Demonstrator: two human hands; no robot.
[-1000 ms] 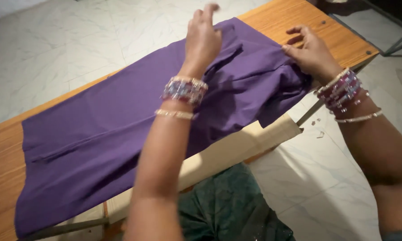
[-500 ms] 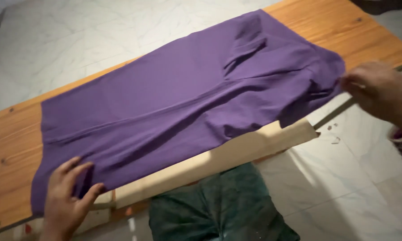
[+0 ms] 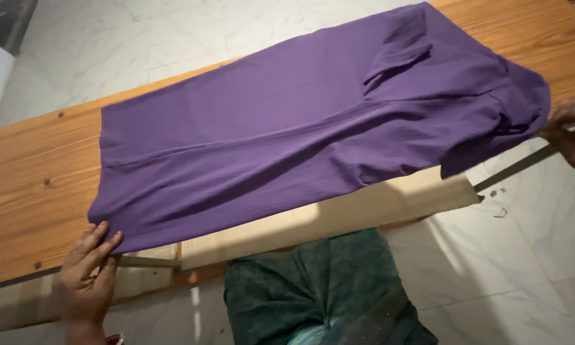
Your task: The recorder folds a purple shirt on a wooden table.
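Note:
A purple cloth lies spread along a wooden table, running from the near left to the far right. My left hand rests at the table's near edge with its fingers pinching the cloth's lower left corner. My right hand is at the frame's right side, gripping the cloth's right end, which bunches into folds there. A small fold stands up near the cloth's top right.
A pale cardboard strip sticks out under the cloth along the table's near edge. A metal bar runs below the right corner. Dark green fabric covers my lap. White marble floor surrounds the table.
My left hand left the cloth's far right part and came down to its near left corner. My right hand slid out to the cloth's right end. The cloth lies stretched flatter.

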